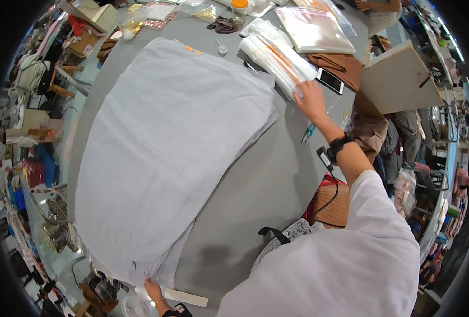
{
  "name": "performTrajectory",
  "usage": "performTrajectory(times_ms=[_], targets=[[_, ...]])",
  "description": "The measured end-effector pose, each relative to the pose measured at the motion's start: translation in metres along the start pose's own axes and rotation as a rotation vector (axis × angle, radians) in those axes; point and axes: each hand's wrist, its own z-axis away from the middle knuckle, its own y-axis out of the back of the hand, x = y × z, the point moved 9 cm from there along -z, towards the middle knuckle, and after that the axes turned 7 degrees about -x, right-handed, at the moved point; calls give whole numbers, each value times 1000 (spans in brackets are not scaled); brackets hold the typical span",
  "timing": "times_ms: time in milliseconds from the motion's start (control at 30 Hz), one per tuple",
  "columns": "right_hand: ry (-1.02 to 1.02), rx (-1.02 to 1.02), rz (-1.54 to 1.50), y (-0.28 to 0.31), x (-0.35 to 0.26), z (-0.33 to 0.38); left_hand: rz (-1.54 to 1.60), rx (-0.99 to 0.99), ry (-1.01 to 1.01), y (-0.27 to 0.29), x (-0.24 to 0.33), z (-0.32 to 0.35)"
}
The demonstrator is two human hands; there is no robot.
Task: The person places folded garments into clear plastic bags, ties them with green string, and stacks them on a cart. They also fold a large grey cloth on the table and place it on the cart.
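A large pale grey folded cloth piece lies spread over the left and middle of the table, with small orange tags at its far edge. My left hand is closed on the gathered near end of this cloth. To the far right, my right hand grips the near edge of a stack of long white and clear plastic sleeves with an orange stripe; its fingertips are partly hidden. Beside that wrist lie teal-handled thread snips. A phone rests just beyond the right hand.
Clear plastic bags, folded brown cloth and an orange-lidded jar sit along the far side of the grey table. White lace with a black strap lies near my body. A pale strip is by my left hand.
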Motion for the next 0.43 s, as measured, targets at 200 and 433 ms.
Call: performTrajectory(times_ms=[200, 433], targets=[[-117, -70, 78, -26, -6, -76, 414, -51, -190, -38, 156, 69], [-18, -135, -301, 15, -43, -41, 1046, -382, -548, -11, 430, 124]])
